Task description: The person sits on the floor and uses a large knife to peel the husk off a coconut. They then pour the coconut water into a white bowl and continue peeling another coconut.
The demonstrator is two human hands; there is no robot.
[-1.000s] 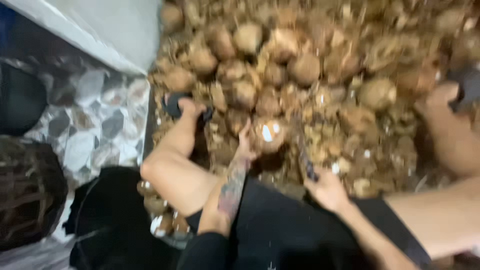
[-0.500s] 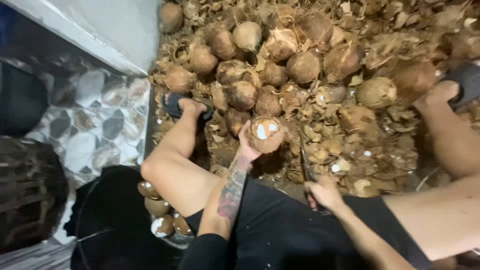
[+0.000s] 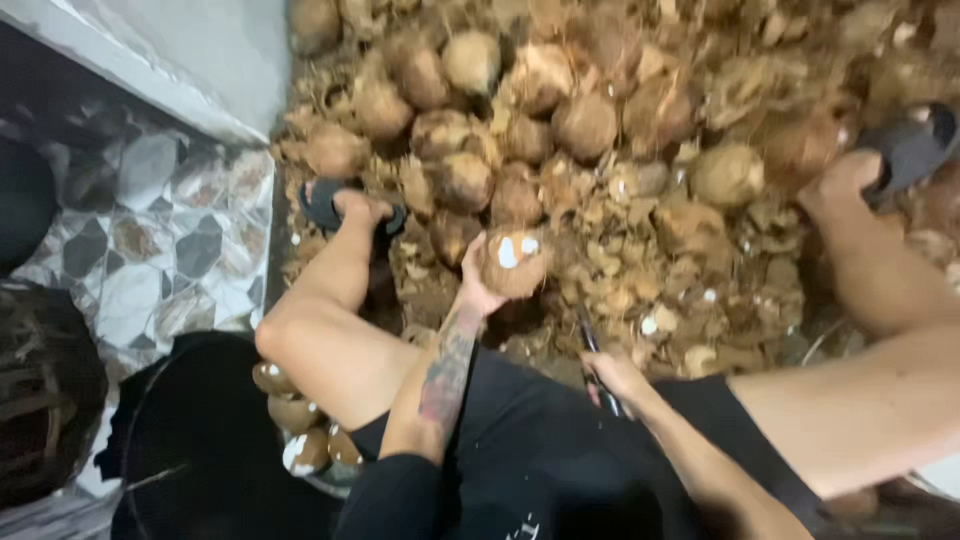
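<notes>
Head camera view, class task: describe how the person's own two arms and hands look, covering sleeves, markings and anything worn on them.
Both forearms are bare, and the left hand and right hand wear no gloves. The left forearm carries a dark tattoo with some red in it. A black sleeve covers the left upper arm. No watch, ring or bracelet shows.

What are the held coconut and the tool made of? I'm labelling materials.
Coconut in left hand: brown fibrous shell, matte, with white patches where it is chipped. Tool in right hand: thin dark blade, probably metal; too blurred to be sure.
</notes>
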